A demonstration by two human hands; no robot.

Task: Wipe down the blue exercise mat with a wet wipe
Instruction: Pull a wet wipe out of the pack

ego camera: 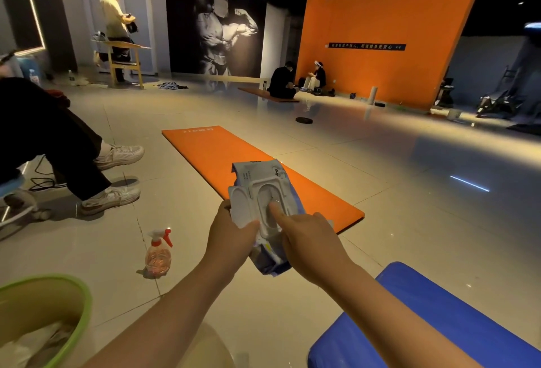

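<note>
Left hand point(231, 233) is wrapped round the wipe pack point(263, 180), holding it up with the lid flipped open so the right hand point(310, 242) can get a forefinger into the slot; whether it has a wipe pinched, I can't tell. The blue mat point(439, 323) lies at lower right, just under the right forearm. It's a glossy tiled floor point(380, 192) in a dim gym, orange mat point(210, 151) ahead, spray bottle point(158, 256) and green basin point(73, 294) off left.

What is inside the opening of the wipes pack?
The index finger of the right hand pokes into the oval opening of the wipes pack gripped by the left hand. That finger hides any wipe.
</note>
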